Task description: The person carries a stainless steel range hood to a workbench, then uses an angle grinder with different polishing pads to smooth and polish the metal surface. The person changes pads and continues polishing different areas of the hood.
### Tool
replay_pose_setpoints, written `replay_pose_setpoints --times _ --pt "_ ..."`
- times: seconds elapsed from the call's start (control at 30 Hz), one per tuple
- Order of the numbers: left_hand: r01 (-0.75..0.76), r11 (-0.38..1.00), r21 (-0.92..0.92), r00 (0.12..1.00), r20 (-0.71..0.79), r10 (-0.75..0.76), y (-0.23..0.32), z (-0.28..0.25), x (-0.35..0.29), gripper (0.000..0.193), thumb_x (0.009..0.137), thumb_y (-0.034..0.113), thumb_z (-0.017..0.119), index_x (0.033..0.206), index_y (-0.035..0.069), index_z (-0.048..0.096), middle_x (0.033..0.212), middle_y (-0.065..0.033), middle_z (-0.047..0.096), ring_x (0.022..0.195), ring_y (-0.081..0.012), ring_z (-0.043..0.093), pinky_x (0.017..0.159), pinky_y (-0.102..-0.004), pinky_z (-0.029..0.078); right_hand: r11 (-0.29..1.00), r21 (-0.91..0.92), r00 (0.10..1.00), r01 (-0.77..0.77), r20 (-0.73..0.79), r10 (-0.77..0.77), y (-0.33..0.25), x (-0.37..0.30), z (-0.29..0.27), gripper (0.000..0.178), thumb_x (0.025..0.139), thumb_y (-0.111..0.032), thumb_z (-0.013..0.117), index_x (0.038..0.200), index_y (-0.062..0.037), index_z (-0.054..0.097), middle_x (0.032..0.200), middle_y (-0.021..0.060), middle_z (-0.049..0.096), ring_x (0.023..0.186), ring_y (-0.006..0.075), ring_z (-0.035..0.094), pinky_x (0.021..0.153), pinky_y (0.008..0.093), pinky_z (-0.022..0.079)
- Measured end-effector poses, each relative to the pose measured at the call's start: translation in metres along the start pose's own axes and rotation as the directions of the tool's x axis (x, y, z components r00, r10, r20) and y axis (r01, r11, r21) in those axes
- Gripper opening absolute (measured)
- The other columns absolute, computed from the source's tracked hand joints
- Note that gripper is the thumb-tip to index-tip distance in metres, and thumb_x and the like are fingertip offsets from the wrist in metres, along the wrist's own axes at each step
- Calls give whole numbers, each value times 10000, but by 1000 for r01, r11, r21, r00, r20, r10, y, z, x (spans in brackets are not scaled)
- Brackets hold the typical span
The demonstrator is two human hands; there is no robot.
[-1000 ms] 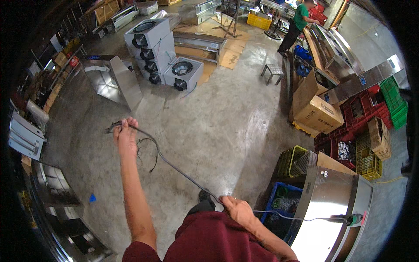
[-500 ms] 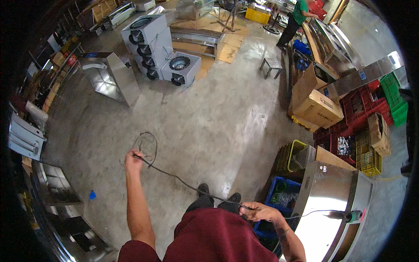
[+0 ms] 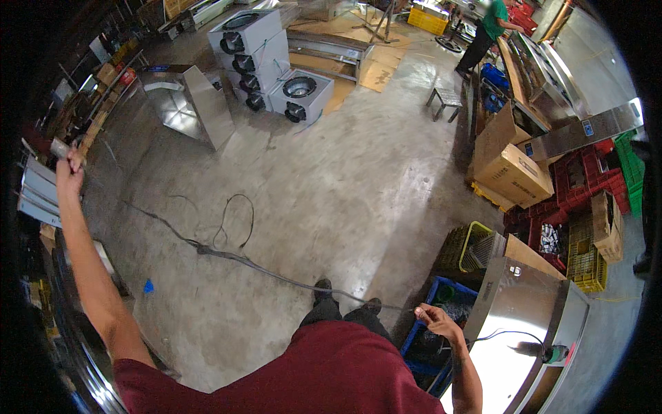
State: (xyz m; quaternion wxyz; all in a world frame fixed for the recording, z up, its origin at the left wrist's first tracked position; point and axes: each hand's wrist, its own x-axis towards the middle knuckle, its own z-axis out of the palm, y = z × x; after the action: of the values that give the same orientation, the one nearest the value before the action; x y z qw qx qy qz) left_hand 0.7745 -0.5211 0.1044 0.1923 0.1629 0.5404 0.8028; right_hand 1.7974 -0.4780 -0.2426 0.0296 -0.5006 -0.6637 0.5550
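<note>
This was a workshop: concrete floor [image 3: 331,186] spread ahead of the grip of the right hand [image 3: 440,321], with a metal casing [image 3: 514,293] just right of it. Beyond the grip stood stacked fan housings [image 3: 273,63] to the left, red crates [image 3: 598,186] and a co-worker [image 3: 494,27] to the right.

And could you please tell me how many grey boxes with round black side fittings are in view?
5: four in the stack, one above another, and a single box standing just to its right. More may be hidden behind them.
</note>
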Motion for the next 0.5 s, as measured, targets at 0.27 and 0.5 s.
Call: replay_pose_setpoints --times 0.27,0.5 --pt "-657 76 750 743 627 234 15 -44 20 376 1062 58 571 1403 -95 601 1493 -177 630 1185 -201 620 1082 -337 467 768 -617 964 -171 -268 0 19 40 33 337 1082 -447 535 1040 -139 666 804 218 732 800 467 735 674 593 564" --pt "-335 590 735 941 232 245 22 -30 50 475 1111 276 549 1488 -12 577 1581 -130 562 1290 -197 562 1094 -342 419 569 -639 855 -518 -376 357 132 1 45 478 1084 -508 509 1004 -116 771 917 185 787 872 390 783 753 516 620"
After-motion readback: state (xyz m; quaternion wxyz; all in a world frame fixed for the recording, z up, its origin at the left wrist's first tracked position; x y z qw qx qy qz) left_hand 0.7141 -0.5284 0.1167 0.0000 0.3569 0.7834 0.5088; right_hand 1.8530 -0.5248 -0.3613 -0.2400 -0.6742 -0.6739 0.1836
